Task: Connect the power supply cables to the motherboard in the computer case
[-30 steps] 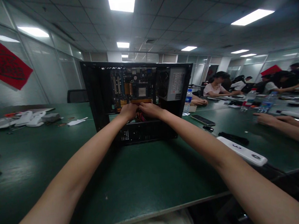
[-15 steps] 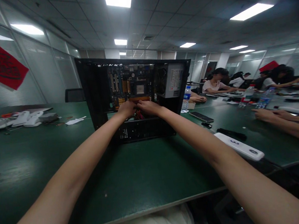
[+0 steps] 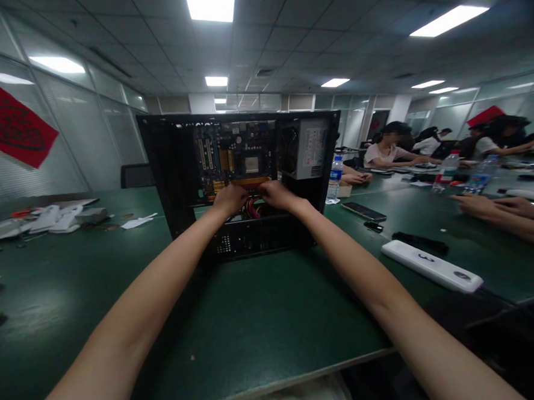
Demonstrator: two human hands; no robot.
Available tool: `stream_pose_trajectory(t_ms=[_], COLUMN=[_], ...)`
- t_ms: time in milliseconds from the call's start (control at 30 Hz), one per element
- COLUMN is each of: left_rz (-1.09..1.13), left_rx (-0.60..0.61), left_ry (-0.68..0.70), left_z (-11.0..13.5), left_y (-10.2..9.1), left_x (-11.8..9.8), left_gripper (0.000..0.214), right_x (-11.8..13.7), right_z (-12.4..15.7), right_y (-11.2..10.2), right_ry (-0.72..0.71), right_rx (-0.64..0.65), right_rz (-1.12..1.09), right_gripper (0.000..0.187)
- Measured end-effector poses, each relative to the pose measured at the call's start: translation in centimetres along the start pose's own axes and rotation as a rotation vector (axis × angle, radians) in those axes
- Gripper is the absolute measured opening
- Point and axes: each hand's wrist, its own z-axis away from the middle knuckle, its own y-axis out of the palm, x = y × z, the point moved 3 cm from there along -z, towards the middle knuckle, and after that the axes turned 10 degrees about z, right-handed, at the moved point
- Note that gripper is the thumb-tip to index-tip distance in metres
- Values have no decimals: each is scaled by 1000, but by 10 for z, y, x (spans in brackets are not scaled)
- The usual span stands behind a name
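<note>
An open black computer case [image 3: 260, 239] stands on the green table, its inside facing me. Within it sit a motherboard [image 3: 234, 143], a bare square processor [image 3: 251, 164] and a silver power supply [image 3: 310, 149]. My left hand [image 3: 230, 197], fingers curled, is at the left end of an orange-brown strip [image 3: 250, 181] low on the board. At the strip's right end, my right hand [image 3: 278, 194] also has its fingers bent inward. Whatever the fingertips hold is hidden. Bundled coloured cables [image 3: 253, 208] hang between the hands.
Right of the case are a water bottle [image 3: 335, 179], a phone [image 3: 364, 211] and a white power strip [image 3: 431, 265]. Another person's hands [image 3: 484, 206] rest farther right. White and grey parts [image 3: 62, 217] lie at the left. More people [image 3: 393, 147] sit beyond.
My right hand has shifted right, away from my left hand, so more of the cables shows between them. The view has tipped slightly upward.
</note>
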Motion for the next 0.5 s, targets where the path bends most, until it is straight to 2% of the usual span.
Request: stream_pose_trajectory(t_ms=[133, 500], left_rz=[3, -3], left_rx=[1, 4], left_ry=[-6, 6], left_z=[2, 1], left_y=[-1, 0], left_x=[-1, -2], left_gripper=[38, 40], right_x=[-2, 1], right_z=[-1, 2], right_y=[1, -4], right_ry=[53, 127], right_rx=[53, 68], right_rz=[-40, -92], right_gripper=[30, 30])
